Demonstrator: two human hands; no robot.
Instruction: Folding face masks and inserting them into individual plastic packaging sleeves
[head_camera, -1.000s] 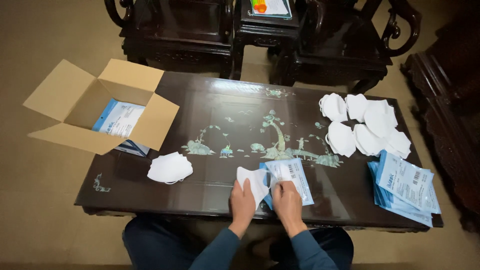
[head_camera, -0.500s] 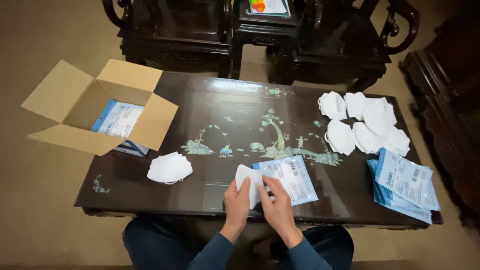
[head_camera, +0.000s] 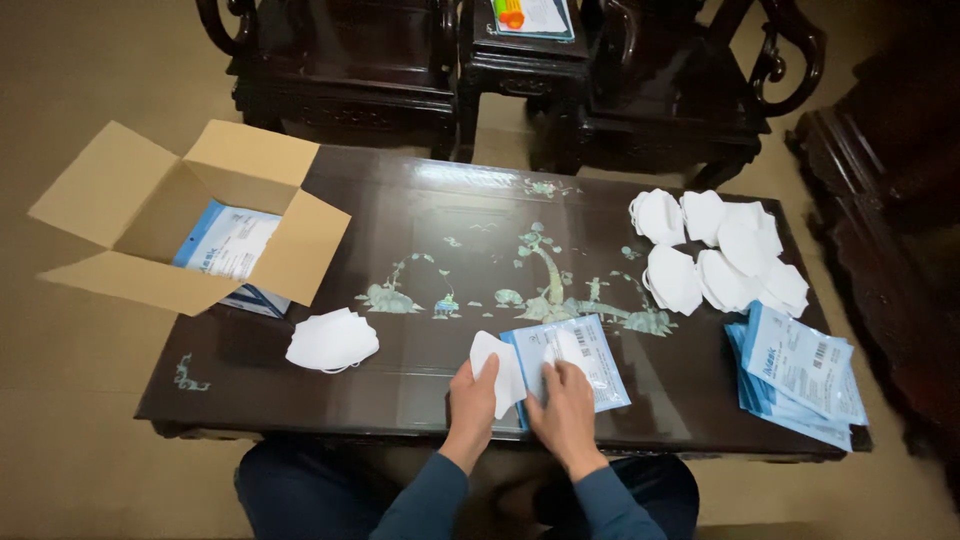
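At the near edge of the counter (head_camera: 420, 200), I'm watching my left hand (head_camera: 472, 395) pinching a white mask (head_camera: 497, 372) that is now poking further out of the blue-and-white pouch (head_camera: 578, 362) than half a second ago. My right hand (head_camera: 563, 410) is pressing the pouch flat, fingers clenched on it. Further out are lying a loose mask (head_camera: 332, 341), a mask pile (head_camera: 715, 255), stacked pouches (head_camera: 800, 378) and an open box (head_camera: 185, 225).

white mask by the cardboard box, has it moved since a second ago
No. The lone white mask lies at the same spot on the dark table, just right of the open cardboard box and left of the inlaid scene, as before.
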